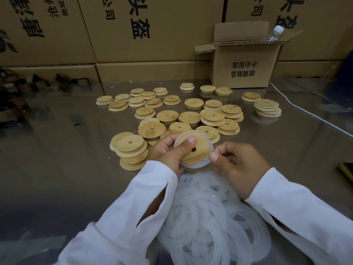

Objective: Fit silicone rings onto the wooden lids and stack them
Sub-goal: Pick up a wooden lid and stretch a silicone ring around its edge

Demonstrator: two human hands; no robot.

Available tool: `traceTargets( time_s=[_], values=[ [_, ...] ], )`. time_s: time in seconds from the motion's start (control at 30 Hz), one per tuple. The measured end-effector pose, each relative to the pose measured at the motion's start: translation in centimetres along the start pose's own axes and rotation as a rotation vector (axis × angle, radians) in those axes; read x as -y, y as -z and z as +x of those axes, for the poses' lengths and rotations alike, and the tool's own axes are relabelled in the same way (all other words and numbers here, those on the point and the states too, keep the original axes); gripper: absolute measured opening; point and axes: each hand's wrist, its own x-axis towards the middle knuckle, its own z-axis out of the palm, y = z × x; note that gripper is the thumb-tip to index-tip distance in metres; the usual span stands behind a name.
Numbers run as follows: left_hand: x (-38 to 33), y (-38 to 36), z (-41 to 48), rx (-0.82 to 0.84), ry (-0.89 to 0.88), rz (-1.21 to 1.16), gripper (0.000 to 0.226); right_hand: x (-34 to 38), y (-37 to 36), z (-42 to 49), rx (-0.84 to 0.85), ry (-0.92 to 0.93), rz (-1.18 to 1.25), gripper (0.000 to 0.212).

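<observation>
Frame ctr: wooden lid (193, 150) tilted to camera, left hand (168, 152) clamped on it, thumb on its face, prob. to steady it while right hand (238, 161) pinches the silicone ring (188, 165) at its right edge to seat it. Ring pile (210, 217) just below, loose lids (189, 117) crowd behind, ringed stack (267, 108) mid right; path there looks open.

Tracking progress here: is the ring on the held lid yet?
On: the ring circles the lid in the left hand. The right hand pinches the ring's right edge; whether fully seated, cannot tell.
</observation>
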Motion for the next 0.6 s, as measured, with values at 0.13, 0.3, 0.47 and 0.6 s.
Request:
traceTargets(
  time_s=[0.13, 0.3, 0.47, 0.6],
  values=[
    [-0.11, 0.02, 0.06, 0.006, 0.015, -0.022, 0.018, 0.12, -0.15, -0.14, 0.027, 0.007, -0.009, 0.019],
    [-0.4, -0.02, 0.05, 0.065, 0.036, -0.075, 0.031, 0.12, 0.13, -0.03, 0.019, -0.023, 0.17, 0.02],
    [-0.65, -0.05, 0.05, 0.068, 0.095, -0.175, 0.031, 0.39, 0.28, 0.07, -0.036, -0.006, 0.328, 0.013],
    [-0.8, -0.08, -0.1, 0.074, 0.113, -0.199, 0.029, 0.38, 0.18, 0.29, -0.091, -0.055, 0.442, 0.009]
  ],
)
